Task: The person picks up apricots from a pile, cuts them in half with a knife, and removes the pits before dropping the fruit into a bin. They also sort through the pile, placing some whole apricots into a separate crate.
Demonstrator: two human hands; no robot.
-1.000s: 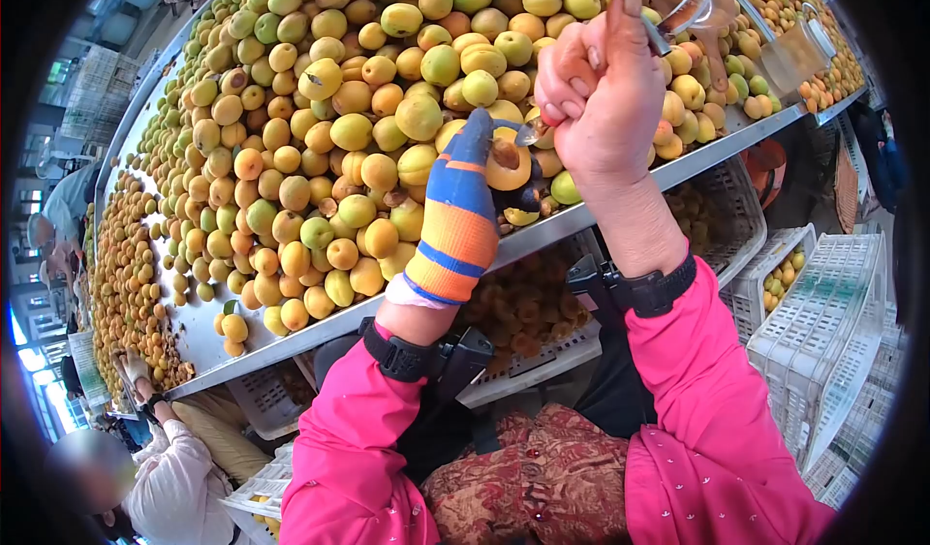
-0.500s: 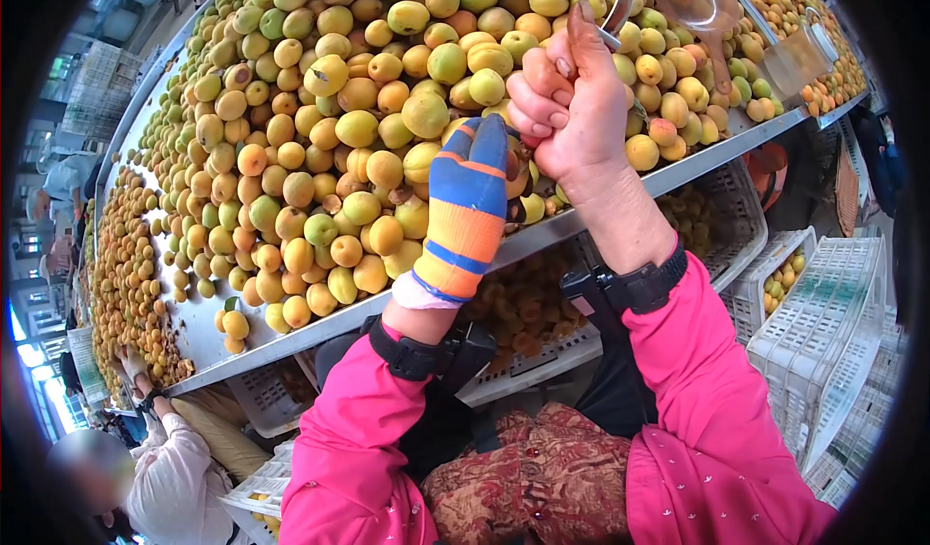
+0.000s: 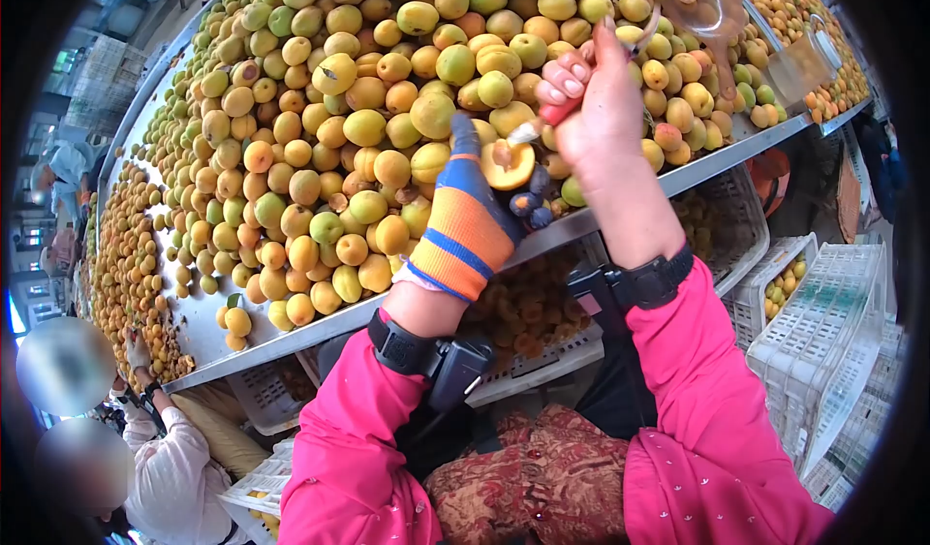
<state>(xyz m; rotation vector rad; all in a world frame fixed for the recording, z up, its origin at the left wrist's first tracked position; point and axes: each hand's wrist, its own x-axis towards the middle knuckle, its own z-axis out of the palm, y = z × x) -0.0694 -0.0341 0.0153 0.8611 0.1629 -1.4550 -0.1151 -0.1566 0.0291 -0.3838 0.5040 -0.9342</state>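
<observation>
Pink sleeves (image 3: 678,390) and black wrist bands (image 3: 659,281) sit closest to me, above a patterned red cloth (image 3: 542,477) on my lap. White plastic crates (image 3: 833,322) stand at my right, lower than the surface. Another crate (image 3: 542,337) of fruit lies under its near edge.

Just over that near edge, my left hand (image 3: 465,220), in an orange and blue striped glove, is curled around a halved apricot (image 3: 507,164). Thumb and fingers pinch it with the cut face turned toward me. My right hand (image 3: 593,99) is bare and closed in a fist on a small tool (image 3: 528,133), whose metal tip touches the rim of that half.

The apricot pile (image 3: 368,109) presses right up to the raised near edge here, leaving no bare metal around my hands. The surface (image 3: 199,337) shows open steel only toward its near left corner, where a few loose apricots (image 3: 232,324) lie apart from the heap. Past that corner a co-worker's white sleeve (image 3: 174,477) sits beside a second heap (image 3: 126,274). Toward the far right edge a metal scoop (image 3: 799,56) rests on the fruit.
</observation>
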